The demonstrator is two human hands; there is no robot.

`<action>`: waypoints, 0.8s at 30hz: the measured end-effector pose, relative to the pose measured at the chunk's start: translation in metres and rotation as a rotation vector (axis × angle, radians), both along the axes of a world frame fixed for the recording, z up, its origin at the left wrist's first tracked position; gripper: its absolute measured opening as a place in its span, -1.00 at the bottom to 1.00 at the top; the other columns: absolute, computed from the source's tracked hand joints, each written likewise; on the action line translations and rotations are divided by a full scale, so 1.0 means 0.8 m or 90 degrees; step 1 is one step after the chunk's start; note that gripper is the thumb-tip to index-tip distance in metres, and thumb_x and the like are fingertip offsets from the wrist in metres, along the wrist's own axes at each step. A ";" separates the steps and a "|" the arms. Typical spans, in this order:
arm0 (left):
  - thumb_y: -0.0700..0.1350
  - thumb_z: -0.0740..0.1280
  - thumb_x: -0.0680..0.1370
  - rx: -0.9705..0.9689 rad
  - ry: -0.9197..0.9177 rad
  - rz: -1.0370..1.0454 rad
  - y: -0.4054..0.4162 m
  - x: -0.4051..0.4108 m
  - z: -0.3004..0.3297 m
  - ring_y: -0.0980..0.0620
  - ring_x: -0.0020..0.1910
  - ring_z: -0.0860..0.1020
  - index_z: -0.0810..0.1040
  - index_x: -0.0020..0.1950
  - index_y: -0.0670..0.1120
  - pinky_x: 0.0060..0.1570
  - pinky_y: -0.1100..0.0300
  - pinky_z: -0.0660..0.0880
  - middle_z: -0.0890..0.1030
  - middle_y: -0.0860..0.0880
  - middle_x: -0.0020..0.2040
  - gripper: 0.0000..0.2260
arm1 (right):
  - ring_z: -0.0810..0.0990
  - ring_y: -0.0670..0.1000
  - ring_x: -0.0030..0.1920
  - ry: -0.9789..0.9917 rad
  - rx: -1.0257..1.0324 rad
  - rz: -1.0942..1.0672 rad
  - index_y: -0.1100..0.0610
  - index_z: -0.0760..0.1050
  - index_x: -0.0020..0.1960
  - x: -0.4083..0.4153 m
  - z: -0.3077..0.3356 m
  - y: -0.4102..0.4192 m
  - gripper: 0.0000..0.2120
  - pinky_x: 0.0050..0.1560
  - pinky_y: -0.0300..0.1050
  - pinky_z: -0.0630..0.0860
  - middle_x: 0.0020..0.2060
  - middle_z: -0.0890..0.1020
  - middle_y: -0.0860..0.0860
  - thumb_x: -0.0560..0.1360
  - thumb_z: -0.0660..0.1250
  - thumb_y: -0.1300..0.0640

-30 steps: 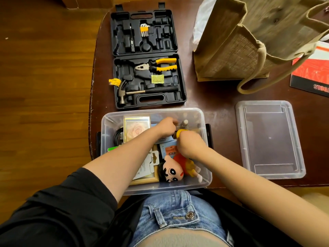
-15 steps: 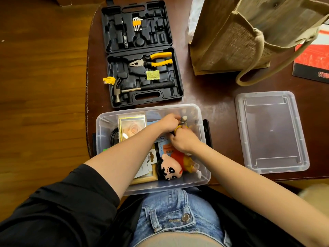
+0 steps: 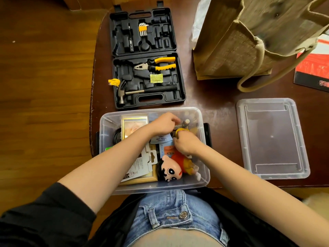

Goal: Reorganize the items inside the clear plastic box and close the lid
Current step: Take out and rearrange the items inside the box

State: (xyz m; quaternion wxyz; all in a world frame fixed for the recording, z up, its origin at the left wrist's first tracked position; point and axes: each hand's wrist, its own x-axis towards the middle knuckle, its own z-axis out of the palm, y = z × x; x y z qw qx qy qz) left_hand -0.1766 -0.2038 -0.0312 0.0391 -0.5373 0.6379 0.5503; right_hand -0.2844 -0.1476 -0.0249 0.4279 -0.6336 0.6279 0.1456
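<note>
Meanwhile the right hand has slid up and a little left over the last second, its curled fingers now pinching a small yellow object near the far right corner of the clear plastic box. The left hand, at about ten o'clock from it, has hardly moved; its fingers are curled down onto something beside a small capped bottle, but what it grips I cannot tell. At six o'clock from the hands the cartoon doll lies where it was, with card packets at its nine o'clock. The lid sits apart on the table at three o'clock, so sorting continues and closing has not begun.
</note>
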 end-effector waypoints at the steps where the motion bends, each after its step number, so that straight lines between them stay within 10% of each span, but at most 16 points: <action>1: -0.40 0.08 0.56 -0.009 0.021 0.006 0.001 0.011 0.009 -0.05 0.09 0.53 0.58 0.15 -0.23 0.09 0.18 0.46 0.58 -0.13 0.09 -0.67 | 0.51 0.19 -0.03 -0.014 -0.002 -0.016 0.22 0.38 -0.26 -0.001 0.001 -0.001 -0.73 -0.05 -0.04 0.44 -0.09 0.54 0.24 0.59 0.11 0.16; 11: -0.31 0.17 0.59 -0.257 0.059 0.369 0.048 0.126 0.063 0.22 -0.09 0.54 0.59 0.04 -0.05 -0.12 0.47 0.43 0.61 0.01 -0.05 -0.74 | 0.54 0.06 0.09 -0.117 -0.107 -0.134 0.18 0.56 0.15 -0.001 0.006 -0.004 -0.73 0.00 -0.13 0.43 0.12 0.62 0.07 0.56 0.15 0.18; 18: -0.12 0.29 0.56 -0.298 -0.094 0.317 0.076 0.161 0.066 0.18 -0.11 0.51 0.60 0.03 -0.02 -0.16 0.33 0.42 0.58 0.06 -0.01 -0.89 | 0.57 -0.08 -0.23 -0.298 -0.036 -0.239 0.13 0.57 -0.05 0.020 0.019 -0.013 -0.85 -0.21 -0.28 0.49 -0.23 0.62 -0.05 0.57 0.22 0.19; 24: 0.13 0.47 0.40 -0.090 -0.170 0.178 0.090 0.179 0.079 0.16 -0.12 0.52 0.57 -0.05 0.06 -0.22 0.23 0.47 0.58 0.11 -0.10 -0.77 | 0.56 -0.17 -0.39 -0.266 0.111 -0.090 0.23 0.59 -0.01 0.037 0.025 -0.005 -0.80 -0.39 -0.36 0.49 -0.26 0.63 -0.03 0.56 0.27 0.11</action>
